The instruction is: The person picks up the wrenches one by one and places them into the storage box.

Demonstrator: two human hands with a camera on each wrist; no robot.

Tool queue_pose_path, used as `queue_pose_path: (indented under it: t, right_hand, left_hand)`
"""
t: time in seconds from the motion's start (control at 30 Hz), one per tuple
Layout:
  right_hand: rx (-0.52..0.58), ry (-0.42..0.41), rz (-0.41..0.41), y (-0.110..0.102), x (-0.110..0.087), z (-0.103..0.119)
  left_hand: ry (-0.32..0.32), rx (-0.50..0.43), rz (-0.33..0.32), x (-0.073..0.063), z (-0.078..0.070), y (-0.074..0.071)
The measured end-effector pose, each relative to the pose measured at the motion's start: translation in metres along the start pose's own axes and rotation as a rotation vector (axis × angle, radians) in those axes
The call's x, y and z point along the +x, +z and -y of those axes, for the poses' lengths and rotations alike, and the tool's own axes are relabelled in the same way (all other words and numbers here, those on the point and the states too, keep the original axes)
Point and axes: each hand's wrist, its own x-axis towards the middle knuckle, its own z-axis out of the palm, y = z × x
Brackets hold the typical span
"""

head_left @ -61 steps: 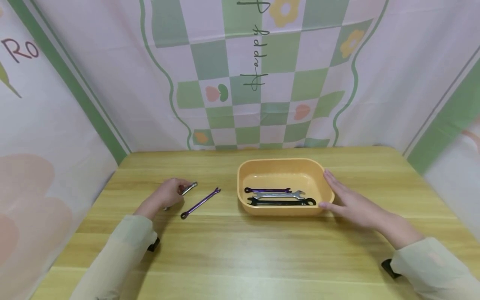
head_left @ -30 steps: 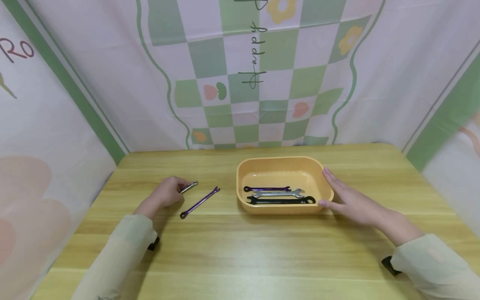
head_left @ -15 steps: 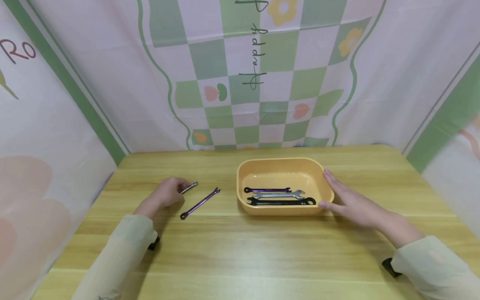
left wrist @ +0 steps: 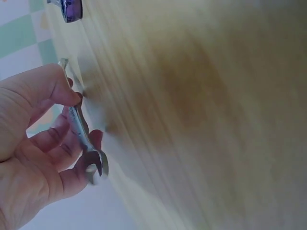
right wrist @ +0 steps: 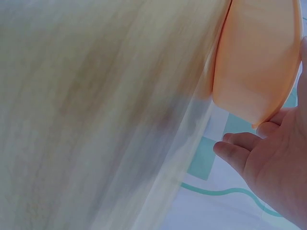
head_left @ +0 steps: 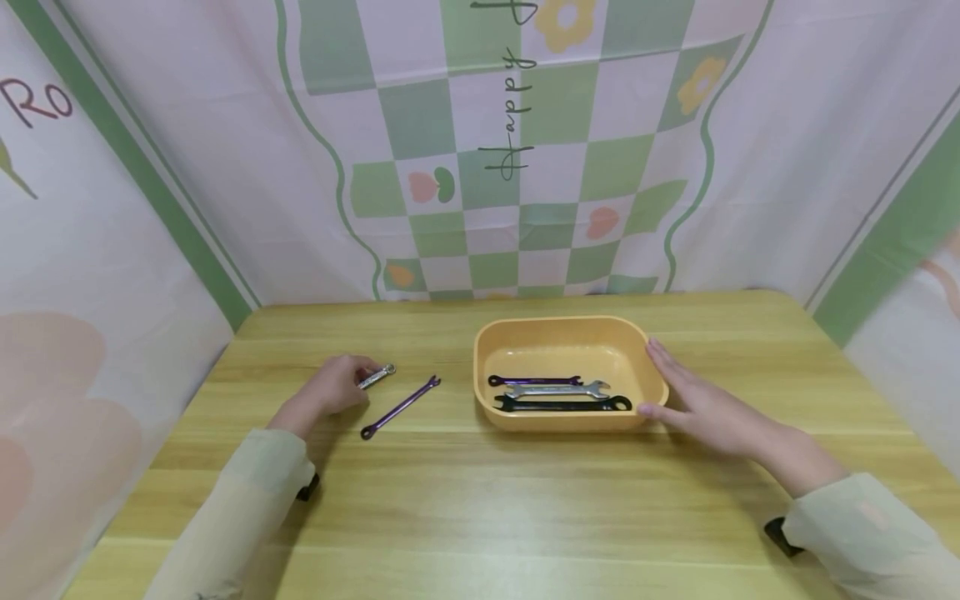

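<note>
Silver wrench [left wrist: 80,129]: pinched by thumb and fingers of the left grip [head_left: 336,386], at the left of the counter [head_left: 465,517]; whether it is lifted cannot be told;
Loose purple wrench [head_left: 401,407]: laid aslant on the counter, just beside the left grip;
Yellow tub [head_left: 566,423]: set well apart from the silver wrench; its right end is touched by the right grip [head_left: 705,407], fingers spread;
Inside the tub: a second purple wrench [head_left: 536,381], a double-ended silver spanner [head_left: 557,389] and a black wrench [head_left: 558,405], laid side by side;
Backdrop: a checked curtain [head_left: 487,108], hung behind the counter.
</note>
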Motion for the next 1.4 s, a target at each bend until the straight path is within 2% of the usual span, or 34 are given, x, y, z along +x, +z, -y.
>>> queue_pose_path:
  t: [0.57, 1.07, 1.4]
  right_hand:
    - [-0.003, 0.008, -0.006, -0.0001, -0.0007, 0.0004]
    - [0.012, 0.015, -0.006, 0.0006, -0.0016, -0.0007]
    - [0.009, 0.014, -0.002, 0.0005, -0.001, -0.0014]
  left_hand:
    - [-0.006, -0.021, 0.018, -0.0008, 0.0015, -0.001]
    - [-0.09, -0.124, 0.047, -0.002, 0.0016, -0.0045]
    - [-0.099, -0.14, 0.061, -0.0017, 0.0009, -0.0057]
